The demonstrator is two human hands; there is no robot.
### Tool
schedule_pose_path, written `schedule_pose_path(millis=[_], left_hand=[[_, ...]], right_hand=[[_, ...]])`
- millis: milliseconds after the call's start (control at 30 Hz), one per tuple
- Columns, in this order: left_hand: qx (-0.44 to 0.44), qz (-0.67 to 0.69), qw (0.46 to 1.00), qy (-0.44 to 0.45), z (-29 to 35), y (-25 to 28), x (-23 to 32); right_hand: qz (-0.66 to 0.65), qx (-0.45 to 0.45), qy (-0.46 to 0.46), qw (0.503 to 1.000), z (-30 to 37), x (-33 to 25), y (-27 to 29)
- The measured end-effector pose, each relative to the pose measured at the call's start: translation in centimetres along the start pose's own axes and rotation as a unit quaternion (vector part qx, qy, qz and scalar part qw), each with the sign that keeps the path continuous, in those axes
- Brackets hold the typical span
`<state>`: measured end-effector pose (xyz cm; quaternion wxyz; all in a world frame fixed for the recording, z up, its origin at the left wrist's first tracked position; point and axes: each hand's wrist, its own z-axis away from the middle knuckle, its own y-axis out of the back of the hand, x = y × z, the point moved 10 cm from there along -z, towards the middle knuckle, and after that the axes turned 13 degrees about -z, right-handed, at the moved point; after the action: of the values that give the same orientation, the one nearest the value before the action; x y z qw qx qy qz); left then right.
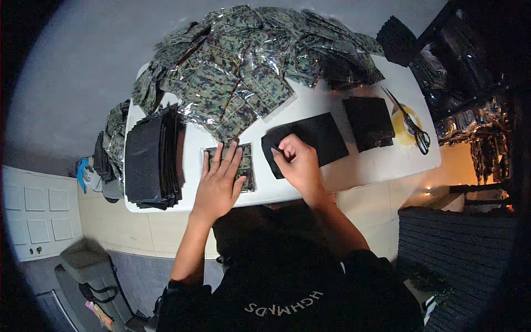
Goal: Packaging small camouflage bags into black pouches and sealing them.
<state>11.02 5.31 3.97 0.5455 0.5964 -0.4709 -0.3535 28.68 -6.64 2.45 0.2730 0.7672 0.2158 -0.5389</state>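
Observation:
My left hand (220, 180) lies flat with fingers spread on a small folded camouflage packet (247, 180) near the table's front edge. The packet shows around the fingers, and part of it is hidden under the palm. To its right, my right hand (300, 165) is curled above a flat black fabric piece (323, 138), thumb toward the bent fingers. Whatever those fingers hold, if anything, is hidden. Beyond both hands spreads a large heap of camouflage packets in clear plastic (221, 83), its lowest packets reaching almost to my left fingertips.
A tall stack of black folded pieces (149, 160) stands at the white table's (365, 171) left end. On the right lie a smaller black stack (369, 123), black-handled scissors (412, 124) and a yellow tape roll (399, 130). Dark shelving (459, 72) rises beyond the right edge.

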Motion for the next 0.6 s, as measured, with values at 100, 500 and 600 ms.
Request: schedule_pose_path(millis=[100,500,600], left_hand=[[-0.018,-0.036,0.999,-0.002,0.27,-0.94,-0.02],[-0.015,-0.058,0.998,0.019,0.05,-0.87,-0.11],[-0.001,-0.051,0.999,0.013,0.02,-0.57,0.15]], right_hand=[[0.007,0.011,0.002,1.000,-0.09,0.48,0.24],[-0.047,0.016,0.025,0.998,-0.14,-0.23,0.13],[-0.063,0.020,0.031,0.997,-0.26,0.20,0.48]])
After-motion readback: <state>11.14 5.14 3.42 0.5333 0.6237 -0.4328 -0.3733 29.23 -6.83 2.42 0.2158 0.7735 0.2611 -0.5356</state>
